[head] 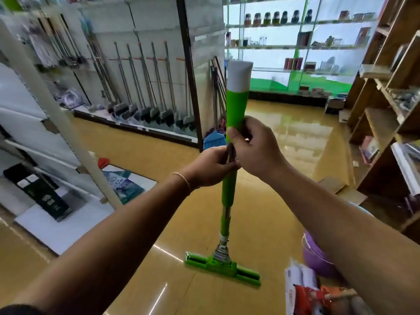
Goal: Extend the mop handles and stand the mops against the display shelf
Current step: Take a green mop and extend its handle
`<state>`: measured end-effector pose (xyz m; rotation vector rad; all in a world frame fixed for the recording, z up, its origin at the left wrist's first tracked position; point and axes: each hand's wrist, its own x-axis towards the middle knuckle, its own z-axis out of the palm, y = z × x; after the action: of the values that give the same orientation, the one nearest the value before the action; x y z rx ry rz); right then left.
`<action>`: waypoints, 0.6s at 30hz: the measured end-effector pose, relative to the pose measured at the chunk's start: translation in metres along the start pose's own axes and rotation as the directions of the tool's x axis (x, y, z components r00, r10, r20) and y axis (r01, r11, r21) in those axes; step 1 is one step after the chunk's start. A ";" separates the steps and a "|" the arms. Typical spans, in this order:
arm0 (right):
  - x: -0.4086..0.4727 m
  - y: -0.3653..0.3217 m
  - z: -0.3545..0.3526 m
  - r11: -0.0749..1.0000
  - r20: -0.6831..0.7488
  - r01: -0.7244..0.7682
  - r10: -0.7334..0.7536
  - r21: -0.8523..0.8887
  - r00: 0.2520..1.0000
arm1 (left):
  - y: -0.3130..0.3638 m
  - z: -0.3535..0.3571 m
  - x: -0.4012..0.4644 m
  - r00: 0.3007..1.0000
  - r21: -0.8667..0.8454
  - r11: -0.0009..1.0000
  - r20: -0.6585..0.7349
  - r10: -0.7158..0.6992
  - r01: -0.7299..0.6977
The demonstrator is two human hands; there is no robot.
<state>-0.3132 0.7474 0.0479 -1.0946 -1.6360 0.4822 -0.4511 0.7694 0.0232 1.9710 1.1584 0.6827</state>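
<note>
Mop [228,196] upright, head on floor | left hand [210,167] closed on metal shaft, right hand [254,148] wrapped round green grip | handle mid-extension, judged; not yet against shelf [145,87]

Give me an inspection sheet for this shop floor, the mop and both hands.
Surface: glossy yellow tiled floor, reflective.
Job's things: green mop upright, head on the floor; not against a shelf.
Clutter: purple bucket and packets lower right.
Grippers: left hand grips the handle below; right hand grips the green sleeve above.
Cables: nothing seen.
Surroundings: mops on wall display left, wooden shelving right, glass shelves behind.
</note>
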 end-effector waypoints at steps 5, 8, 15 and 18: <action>0.066 0.029 0.018 1.000 0.021 -0.005 0.004 0.018 1.000 | -0.029 -0.023 0.058 0.996 -0.063 0.998 -0.092 -0.013 0.007; 0.104 0.047 0.033 1.000 0.026 -0.010 0.010 0.000 1.000 | -0.046 -0.042 0.093 0.994 -0.112 0.994 -0.113 -0.010 -0.002; 0.206 0.101 0.081 0.999 -0.010 -0.039 0.039 -0.028 0.999 | -0.100 -0.094 0.189 0.995 -0.334 0.942 -0.081 -0.054 0.024; 0.258 0.123 0.105 0.998 -0.012 -0.057 0.057 -0.014 0.998 | -0.122 -0.127 0.238 0.998 -0.343 0.939 -0.040 -0.052 0.035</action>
<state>-0.3635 1.0475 0.0559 -1.1554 -1.6037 0.5015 -0.4983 1.0614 0.0176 1.6391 1.0295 0.8510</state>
